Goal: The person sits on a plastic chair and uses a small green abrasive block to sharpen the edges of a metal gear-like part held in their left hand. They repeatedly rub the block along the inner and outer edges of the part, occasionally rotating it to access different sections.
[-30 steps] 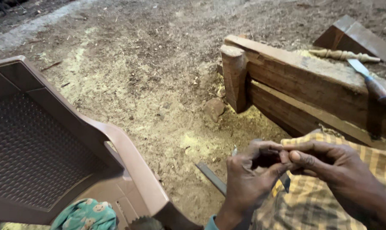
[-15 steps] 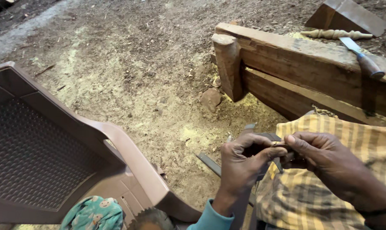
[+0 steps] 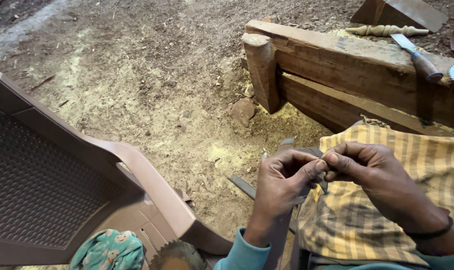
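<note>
1. While pinched between fingertips of both hands, small dark piece (image 3: 321, 167) hard to make out; could slip and vanish into sawdust-strewn ground (image 3: 152, 95) below the fingers, from so slight a grip.
2. Left of the fingers: brown plastic chair (image 3: 62, 185), a patterned teal cloth (image 3: 107, 250) on its near edge.
3. Above the fingers: heavy wooden beam (image 3: 347, 60), a chisel (image 3: 414, 52) and a turned pale spindle (image 3: 382, 30) on top; could roll off if jolted.
4. Under the fingers: yellow checked cloth (image 3: 387, 200) over the lap, likely to snag the piece.
5. Left hand (image 3: 282, 185): thumb and forefinger pressed together on the piece. Right hand (image 3: 372, 172): fingertips closed on the same piece, touching the left's.
6. No packages, labels or signs visible.
</note>
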